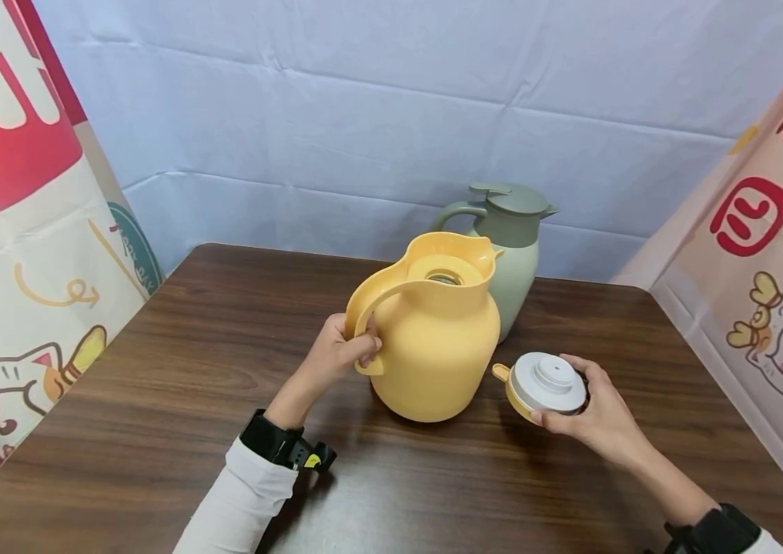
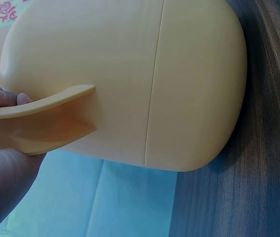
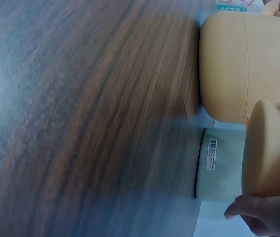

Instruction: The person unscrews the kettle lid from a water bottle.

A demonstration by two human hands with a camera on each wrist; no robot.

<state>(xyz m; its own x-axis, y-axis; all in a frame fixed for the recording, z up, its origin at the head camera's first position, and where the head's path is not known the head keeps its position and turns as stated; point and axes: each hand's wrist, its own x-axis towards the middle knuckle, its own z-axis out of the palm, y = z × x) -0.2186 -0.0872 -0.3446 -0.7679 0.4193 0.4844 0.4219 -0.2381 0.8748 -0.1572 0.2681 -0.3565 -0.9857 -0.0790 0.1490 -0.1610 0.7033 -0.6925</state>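
Observation:
My left hand [image 1: 344,344] grips the handle of a yellow thermos jug [image 1: 436,346], its fingers wrapped round the lower part. The jug is upright at the table's middle, its top uncovered and a round opening visible inside the collar. To the right of it, my right hand [image 1: 602,412] holds the jug lid [image 1: 549,382] by its edge, thumb in front and fingers behind. White underside up, the lid has its yellow cap below and a small yellow tab towards the jug. In the right wrist view, the lid [image 3: 265,153] appears above the wooden surface, apart from it.
Behind the yellow jug stands a green thermos jug [image 1: 516,265] with its lid on, partly hidden. Both rest on a dark wooden table [image 1: 225,338]. A pale blue cloth [image 1: 377,115] hangs behind, and printed cloths flank the left and right sides.

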